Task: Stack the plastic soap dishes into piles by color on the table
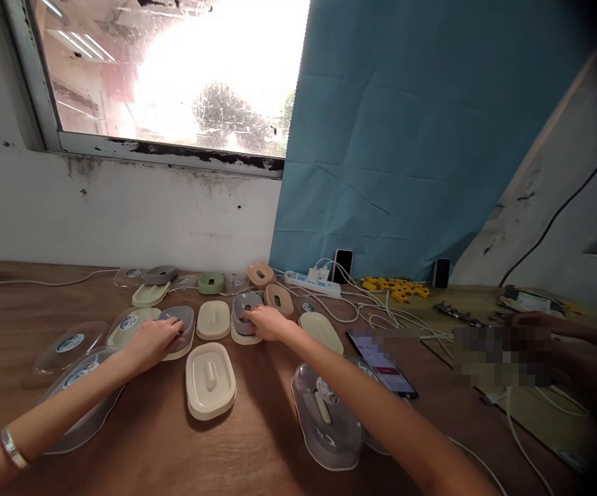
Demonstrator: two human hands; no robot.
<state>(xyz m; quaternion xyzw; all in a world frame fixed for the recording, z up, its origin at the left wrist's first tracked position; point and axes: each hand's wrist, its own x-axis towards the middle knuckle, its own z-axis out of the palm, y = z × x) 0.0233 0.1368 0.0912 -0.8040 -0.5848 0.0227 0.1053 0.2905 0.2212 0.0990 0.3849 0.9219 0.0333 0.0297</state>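
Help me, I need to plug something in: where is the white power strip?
In the head view the white power strip lies at the back of the wooden table, right of centre below the blue cloth, between the tan lid and the standing phone.

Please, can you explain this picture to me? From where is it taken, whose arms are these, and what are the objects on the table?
The single picture comes from a camera worn on a person's head, looking down at the person's own bare arms. The left hand rests on a grey oval lid; the right hand touches another grey lid. On the wooden table lie cream lids, clear covers, a phone and a power strip. A co-worker's hand shows at the right.
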